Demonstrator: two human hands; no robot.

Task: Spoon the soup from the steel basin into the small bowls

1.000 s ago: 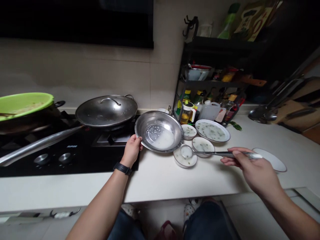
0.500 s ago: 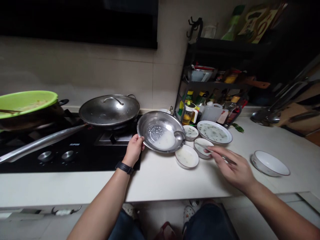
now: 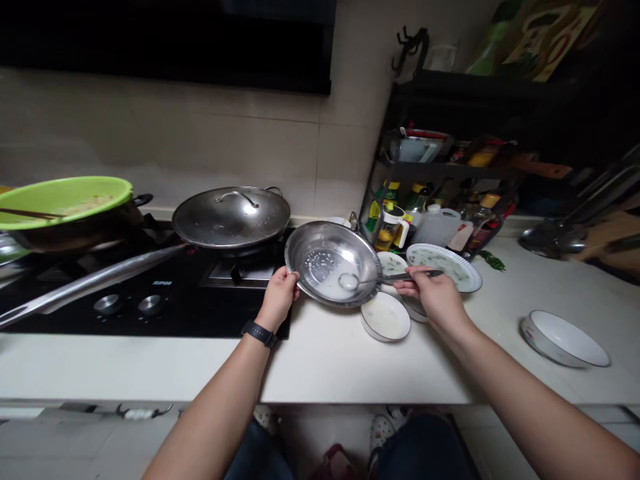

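My left hand (image 3: 281, 293) pinches the near-left rim of a steel basin (image 3: 327, 250), which is tilted to the right with milky white liquid pooled in its lower side. In my right hand (image 3: 433, 293) is the dark handle of a ladle (image 3: 349, 281), whose bowl lies in that liquid. Close by the basin's right side stands a small bowl (image 3: 385, 317) of pale liquid. Another small bowl (image 3: 391, 263) with green bits sits behind the ladle handle. A third is mostly hidden under my right hand. Farther right is a ridged plate (image 3: 445, 263) of similar liquid.
A lidded wok (image 3: 233, 217) and a pot topped by a green basket (image 3: 75, 200) occupy the stove (image 3: 165, 280). A metal handle juts toward the left front. At right stands a white bowl (image 3: 567, 337); a bottle rack (image 3: 450, 170) is behind.
My right hand has moved left, carrying the ladle from the basin's right edge down into the liquid. My left hand keeps its hold on the rim. The view has shifted slightly.
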